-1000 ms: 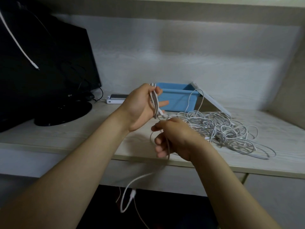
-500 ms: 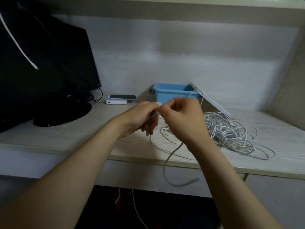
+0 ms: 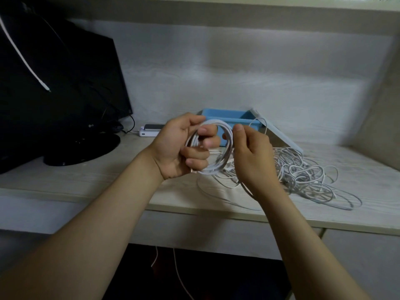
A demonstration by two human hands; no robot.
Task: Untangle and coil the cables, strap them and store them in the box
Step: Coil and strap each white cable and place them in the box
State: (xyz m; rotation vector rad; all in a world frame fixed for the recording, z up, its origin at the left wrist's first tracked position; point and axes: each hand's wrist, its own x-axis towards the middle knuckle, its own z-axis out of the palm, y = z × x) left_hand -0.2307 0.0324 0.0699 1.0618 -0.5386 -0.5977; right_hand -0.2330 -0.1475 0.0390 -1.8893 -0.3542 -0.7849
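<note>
Where cable dangled before, the left grip (image 3: 175, 148) now curls round a coil (image 3: 216, 168), right grip (image 3: 253, 156) pinching it.

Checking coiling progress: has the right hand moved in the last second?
Yes: right hand rose from the desk edge toward the box, now beside the coil.

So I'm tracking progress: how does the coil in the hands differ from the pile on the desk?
The coil is wound in neat round loops; the pile is a loose tangle. The coil is held up by the left hand and right hand; the pile lies on the desk. Both are white cable.
</note>
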